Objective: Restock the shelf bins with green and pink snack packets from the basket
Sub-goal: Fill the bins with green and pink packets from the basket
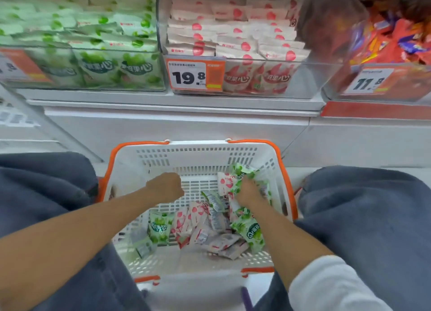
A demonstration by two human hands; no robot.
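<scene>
Risk, as judged: the right hand (248, 191) closes on a mixed bunch (235, 177) of green and pink packets together. A bunch that mixed may shed a slippery packet on the lift. It may also put one colour in the wrong bin unless sorted first. The loose packets (210, 226) on the near side of that hand overlap one another. They could be dragged up with the bunch and tipped over the rim of the basket (289, 194). Beyond and above the hands, the green bin (93, 72) stands ahead of the left hand (166, 186) and the pink bin (256, 77) ahead of the right. Both look well filled at the front, so added packets could slide out over the lip.

Pose: both forearms reach forward and down into the basket. The left hand is curled into a fist, knuckles up, over bare basket floor to the left of the heap, and no packet shows from it. The right hand is sunk in the heap at the far right, its fingers curled round the bunch and its fingertips hidden.
</scene>
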